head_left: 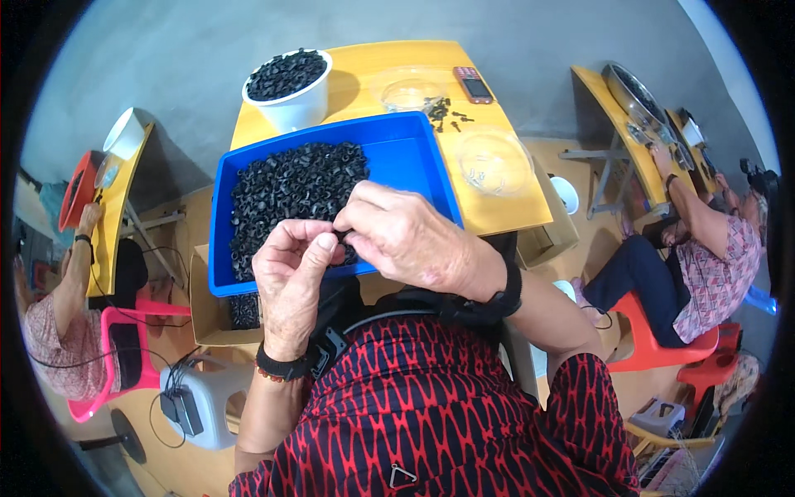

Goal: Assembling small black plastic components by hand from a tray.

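Black piece (pixel 342 237) between hands (pixel 291 267) (pixel 406 236) (blue tray (pixel 404 153) below)

Near the far right corner of my table (pixel 373 56) I see a red phone (pixel 473 85), with a grey wall (pixel 497 33) beyond. To my left a co-worker (pixel 54 352) sits on a pink chair (pixel 170 308) at a yellow bench (pixel 103 265); nearer me stands a grey stool (pixel 219 393) with a black adapter (pixel 184 412) at its side. To my right another co-worker (pixel 720 290) sits on a red chair (pixel 662 346) beside a folding table (pixel 609 114) bearing a metal basin (pixel 623 98).
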`<state>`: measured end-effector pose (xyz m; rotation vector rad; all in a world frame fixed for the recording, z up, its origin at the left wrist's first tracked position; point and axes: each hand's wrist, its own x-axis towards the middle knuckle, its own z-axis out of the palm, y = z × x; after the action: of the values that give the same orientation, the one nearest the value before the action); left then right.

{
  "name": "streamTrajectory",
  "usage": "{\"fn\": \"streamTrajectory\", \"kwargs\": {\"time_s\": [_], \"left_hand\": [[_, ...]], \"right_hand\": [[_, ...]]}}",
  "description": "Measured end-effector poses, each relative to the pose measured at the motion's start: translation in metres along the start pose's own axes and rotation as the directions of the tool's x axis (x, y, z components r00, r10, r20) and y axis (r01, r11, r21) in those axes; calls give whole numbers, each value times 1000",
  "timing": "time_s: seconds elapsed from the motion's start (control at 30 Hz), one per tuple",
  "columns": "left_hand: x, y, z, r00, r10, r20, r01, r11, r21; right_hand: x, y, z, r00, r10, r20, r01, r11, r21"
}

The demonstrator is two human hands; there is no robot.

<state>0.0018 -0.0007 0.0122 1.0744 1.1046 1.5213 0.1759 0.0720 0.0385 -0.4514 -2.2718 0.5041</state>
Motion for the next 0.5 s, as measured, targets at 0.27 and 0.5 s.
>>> {"fn": "streamTrajectory", "kwargs": {"time_s": [0.27,0.5], "left_hand": [[3,-5,3,992,-50,112,58,996,-65],[7,-8,1,993,-99,60,103,993,-63]], "right_hand": [[-17,6,-6,997,75,-35,-67,979,193],[-38,106,-95,901,388,-195,-433,778,-455]]}}
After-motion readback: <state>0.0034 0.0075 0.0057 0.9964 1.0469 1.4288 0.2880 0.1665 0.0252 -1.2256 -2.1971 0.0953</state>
